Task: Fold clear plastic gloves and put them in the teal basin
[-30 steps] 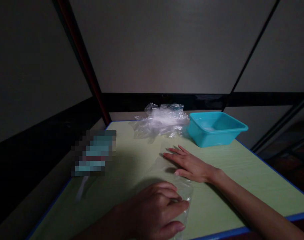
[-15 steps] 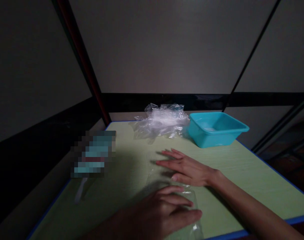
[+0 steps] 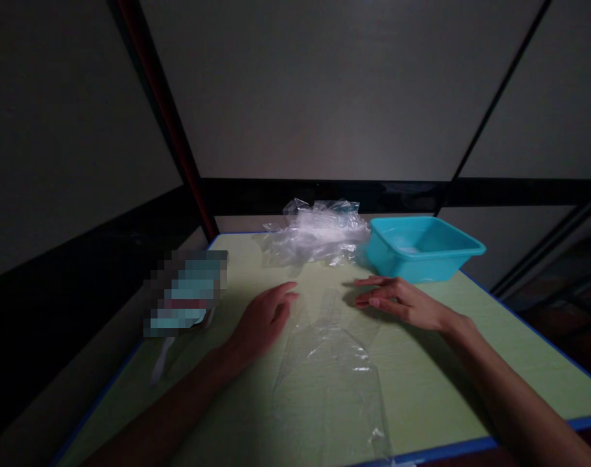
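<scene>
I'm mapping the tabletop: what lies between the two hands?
The head view shows the far end of a clear plastic bag between the left hand and right hand.

The left hand is no longer over the near part of the clear plastic film at the bottom centre; it is now left of the frame's middle, beside the film's far end, its forearm stretching up from the lower left. The right hand sits farther right and slightly higher, its fingers less spread. Much more of the film shows in the lower centre, uncovered between the arms.
</scene>
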Demonstrator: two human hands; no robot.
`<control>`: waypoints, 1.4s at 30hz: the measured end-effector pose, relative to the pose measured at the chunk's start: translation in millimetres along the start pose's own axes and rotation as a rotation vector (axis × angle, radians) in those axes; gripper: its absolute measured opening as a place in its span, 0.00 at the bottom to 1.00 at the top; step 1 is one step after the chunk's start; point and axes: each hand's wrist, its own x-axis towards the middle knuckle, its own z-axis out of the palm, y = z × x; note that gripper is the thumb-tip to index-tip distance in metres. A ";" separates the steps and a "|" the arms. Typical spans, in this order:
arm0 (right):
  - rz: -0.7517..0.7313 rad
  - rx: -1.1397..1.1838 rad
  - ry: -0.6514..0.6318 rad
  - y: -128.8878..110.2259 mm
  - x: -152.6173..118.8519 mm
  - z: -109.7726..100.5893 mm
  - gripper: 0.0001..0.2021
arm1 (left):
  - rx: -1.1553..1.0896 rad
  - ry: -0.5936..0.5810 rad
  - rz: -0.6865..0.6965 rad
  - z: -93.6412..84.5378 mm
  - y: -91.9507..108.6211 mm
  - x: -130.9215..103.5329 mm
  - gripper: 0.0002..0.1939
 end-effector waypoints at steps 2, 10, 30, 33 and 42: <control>0.027 0.009 -0.017 -1.1 -2.3 -2.3 0.16 | 0.027 -0.004 0.020 0.8 0.1 0.6 0.17; 0.096 -0.006 -0.108 0.9 -4.9 -1.9 0.18 | 0.138 0.017 0.060 1.3 -1.0 1.5 0.14; 0.031 -0.250 0.055 -3.3 15.2 27.2 0.20 | 0.291 -0.011 0.011 0.4 1.6 3.2 0.17; 0.046 -0.276 0.061 -7.9 23.5 34.8 0.21 | 0.274 -0.013 0.011 0.4 2.3 3.4 0.17; 0.061 -0.281 0.115 -7.5 36.4 43.2 0.23 | 0.287 -0.011 0.009 -0.6 2.3 4.7 0.16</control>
